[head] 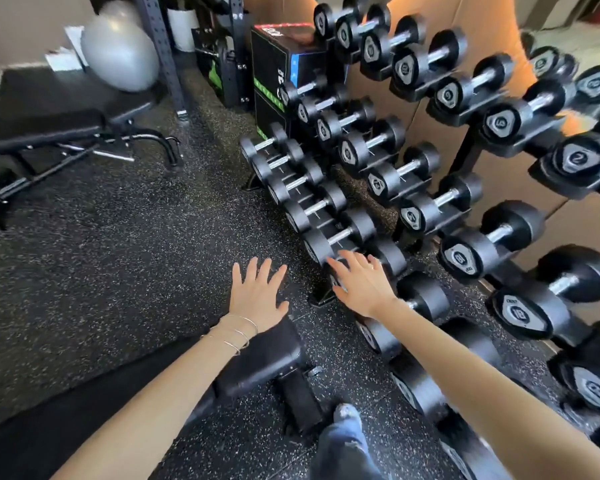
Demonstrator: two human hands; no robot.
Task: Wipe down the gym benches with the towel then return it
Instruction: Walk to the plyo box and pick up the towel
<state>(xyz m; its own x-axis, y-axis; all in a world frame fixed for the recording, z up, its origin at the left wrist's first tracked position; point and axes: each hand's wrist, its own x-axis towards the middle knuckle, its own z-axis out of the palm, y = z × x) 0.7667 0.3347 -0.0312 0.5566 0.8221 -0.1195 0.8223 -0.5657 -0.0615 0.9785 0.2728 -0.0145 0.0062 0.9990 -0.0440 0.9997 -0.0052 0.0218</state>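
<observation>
Both hands were spread flat and held nothing: the left hand (257,295) (thin bangles at the wrist) hovered above the near bench (257,358) at six o'clock, the right hand (359,282) reached toward the dumbbell rack (413,188) at two o'clock; another bench (49,133) lay at ten o'clock.

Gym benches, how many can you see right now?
2. One bench stands at the far left near the grey exercise ball; the other bench is under the left hand. More may be out of view.

Soft daylight from upper left, motion blur throughout, wide-angle bending at edges
</observation>
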